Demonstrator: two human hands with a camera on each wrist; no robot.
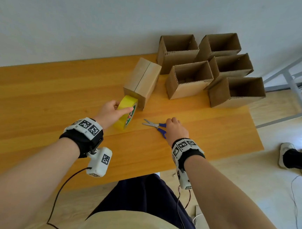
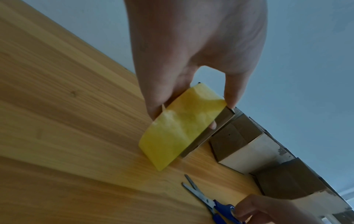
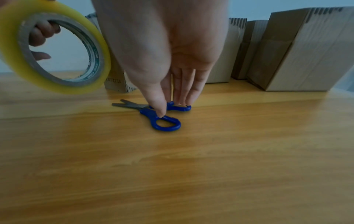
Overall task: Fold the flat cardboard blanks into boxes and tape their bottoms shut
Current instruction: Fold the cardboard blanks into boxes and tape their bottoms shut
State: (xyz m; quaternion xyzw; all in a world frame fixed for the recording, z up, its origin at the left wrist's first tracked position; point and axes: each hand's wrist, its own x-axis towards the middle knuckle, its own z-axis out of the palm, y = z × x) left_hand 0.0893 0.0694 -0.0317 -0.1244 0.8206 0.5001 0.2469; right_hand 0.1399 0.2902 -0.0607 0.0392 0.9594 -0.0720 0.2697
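Note:
My left hand [image 1: 123, 107] grips a yellow tape roll [image 1: 126, 112], fingers through its core, and holds it against the near end of a closed cardboard box [image 1: 142, 80]. That box shows its flap seam on top. In the left wrist view the left hand [image 2: 191, 109] clasps the tape roll [image 2: 178, 130] across its width. Blue-handled scissors [image 1: 154, 125] lie flat on the wooden table [image 1: 56, 97]. My right hand [image 3: 168, 106] pinches the scissors [image 3: 151, 112] by their handles, thumb on the near loop, fingers on the far one.
Several open-topped cardboard boxes [image 1: 189, 79] stand grouped at the table's back right, close to the wall. A grey metal rack [image 1: 296, 72] stands beyond the table's right edge. Another person's foot [image 1: 289, 155] is on the floor at the right.

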